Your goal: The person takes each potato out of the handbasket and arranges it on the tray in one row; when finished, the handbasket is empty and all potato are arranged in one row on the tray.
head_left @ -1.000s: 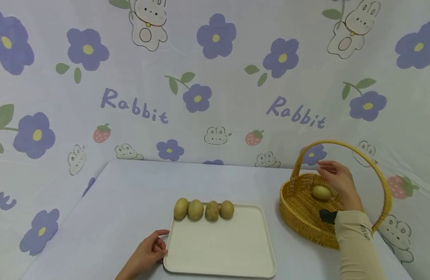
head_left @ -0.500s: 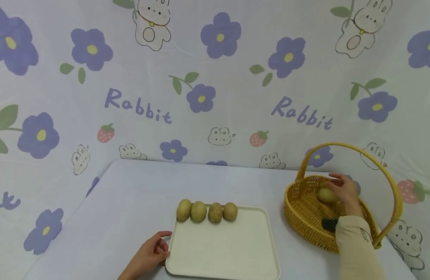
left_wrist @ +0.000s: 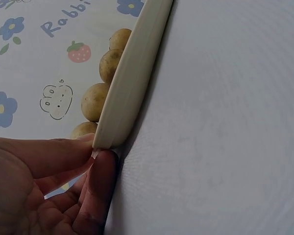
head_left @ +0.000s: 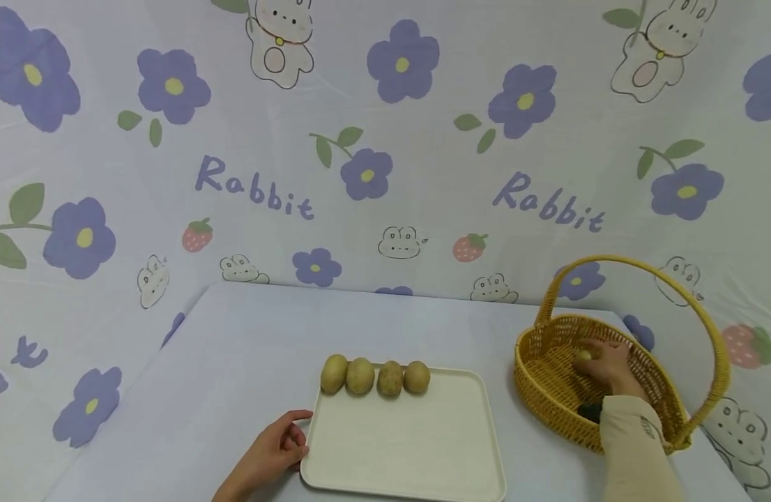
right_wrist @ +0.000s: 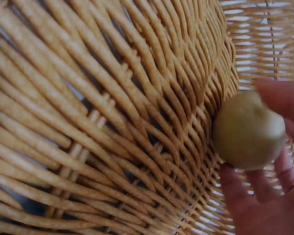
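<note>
In the head view my right hand point(head_left: 608, 366) is inside the wicker basket point(head_left: 548, 411), gripping a potato point(head_left: 584, 355). Up close, the thumb lies over this smooth potato point(right_wrist: 247, 129) and the other fingers curl under it, against the basket's weave. My left hand point(head_left: 274, 447) is at the left edge of a cream tray point(head_left: 401, 439). In the left wrist view, its fingers pinch the tray's rim point(left_wrist: 130, 88). Several potatoes point(head_left: 360, 376) stand side by side along the tray's far edge, starting at the left corner.
The basket's tall hooped handle point(head_left: 705, 324) arches over my right forearm. A dark camera mount point(head_left: 589, 411) shows at that wrist. Behind the white-covered table point(head_left: 260, 335) hangs a cloth backdrop point(head_left: 335, 230) printed with flowers and rabbits.
My right hand has come down into the basket and closed round the potato. The left hand keeps its place at the tray. The head view has shifted slightly.
</note>
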The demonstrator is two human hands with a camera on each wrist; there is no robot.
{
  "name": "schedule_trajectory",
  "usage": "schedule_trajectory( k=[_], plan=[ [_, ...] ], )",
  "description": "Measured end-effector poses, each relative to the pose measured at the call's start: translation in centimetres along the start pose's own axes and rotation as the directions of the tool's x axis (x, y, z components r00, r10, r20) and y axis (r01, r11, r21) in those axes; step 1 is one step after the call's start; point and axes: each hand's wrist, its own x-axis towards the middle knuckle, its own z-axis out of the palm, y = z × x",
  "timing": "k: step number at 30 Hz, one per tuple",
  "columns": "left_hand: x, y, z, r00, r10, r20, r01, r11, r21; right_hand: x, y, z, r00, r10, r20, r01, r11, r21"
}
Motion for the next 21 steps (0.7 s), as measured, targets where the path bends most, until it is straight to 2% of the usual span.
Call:
schedule_trajectory(
  k=[8,11,13,16,21],
  plan=[
    [0.5,-0.6,0.3,1.000,-0.010,0.028,0.010,1.000,-0.016,-0.7,-0.3,-0.3,1.000,0.006,0.003,-0.006,0.998,-0.055],
    [0.6,-0.5,0.4,0.999,-0.005,0.034,0.005,1.000,-0.014,-1.3,-0.6,-0.5,1.000,-0.015,0.023,0.016,1.000,-0.007],
    [0.6,-0.4,0.4,0.999,-0.001,0.035,0.001,1.000,-0.012,-1.5,-1.3,-0.6,0.997,-0.064,0.037,0.063,0.998,0.028],
    [0.6,-0.4,0.4,1.000,-0.001,0.025,0.002,1.000,-0.006,-1.5,-3.3,-1.1,0.986,-0.159,0.056,0.155,0.985,0.070],
    [0.8,-0.6,0.2,1.000,-0.006,-0.001,0.006,1.000,0.019,-1.4,-8.4,-2.5,0.957,-0.284,0.053,0.274,0.951,0.141]
  ],
)
